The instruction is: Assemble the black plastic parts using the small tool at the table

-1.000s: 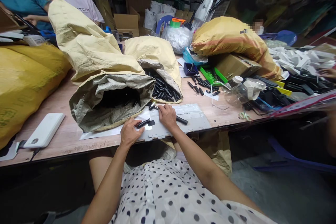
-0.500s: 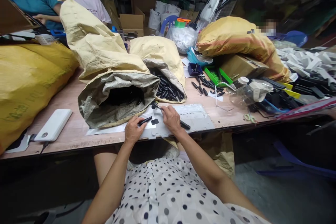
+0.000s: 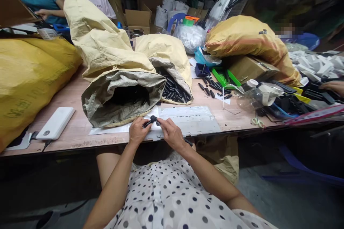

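My left hand (image 3: pixel 138 131) is closed on a short black rod-shaped part (image 3: pixel 148 122) whose rounded end points up to the right. My right hand (image 3: pixel 171 134) is closed on a longer black rod (image 3: pixel 188 142) that sticks out behind the wrist. The two parts meet between my fingertips, above a grey plastic sheet (image 3: pixel 193 120) at the table's near edge. Just beyond lie two open sacks: the left sack (image 3: pixel 107 103) has a dark mouth, and the right sack (image 3: pixel 172 61) spills several black rods (image 3: pixel 176 92).
A white power bank (image 3: pixel 55 123) lies near the left edge. A large yellow sack (image 3: pixel 27 75) fills the left. Loose black parts, green trays (image 3: pixel 223 77), a cardboard box, a clear bottle (image 3: pixel 252 94) and scissors (image 3: pixel 257 122) crowd the right. Two people stand at the far left; another person's hand (image 3: pixel 333 86) rests far right.
My right hand has drawn back from the sack mouths toward me with its rod. Both hands have come together, and the ends of the two black parts now meet.
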Action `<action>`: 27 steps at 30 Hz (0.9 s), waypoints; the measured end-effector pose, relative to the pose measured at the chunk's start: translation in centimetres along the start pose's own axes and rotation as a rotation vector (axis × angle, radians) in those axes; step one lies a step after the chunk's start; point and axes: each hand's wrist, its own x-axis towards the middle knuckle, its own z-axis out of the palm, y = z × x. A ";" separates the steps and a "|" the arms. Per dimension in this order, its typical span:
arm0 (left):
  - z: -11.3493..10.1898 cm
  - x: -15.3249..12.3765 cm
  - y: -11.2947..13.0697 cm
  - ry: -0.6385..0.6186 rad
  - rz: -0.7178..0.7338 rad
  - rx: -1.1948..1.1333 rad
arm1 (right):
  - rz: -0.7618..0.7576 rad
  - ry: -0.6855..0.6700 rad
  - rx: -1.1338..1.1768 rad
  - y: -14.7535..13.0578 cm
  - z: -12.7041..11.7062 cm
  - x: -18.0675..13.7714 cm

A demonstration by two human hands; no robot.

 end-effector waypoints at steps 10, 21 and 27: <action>-0.1 0.0 0.0 -0.018 -0.012 -0.003 | -0.003 -0.016 0.093 -0.8 -0.2 0.1; 0.3 -0.2 0.1 0.034 -0.013 0.044 | 0.058 0.054 -0.004 1.3 0.6 2.1; 0.0 -0.4 0.7 0.021 0.049 0.100 | 0.184 0.093 -0.200 4.7 0.9 4.9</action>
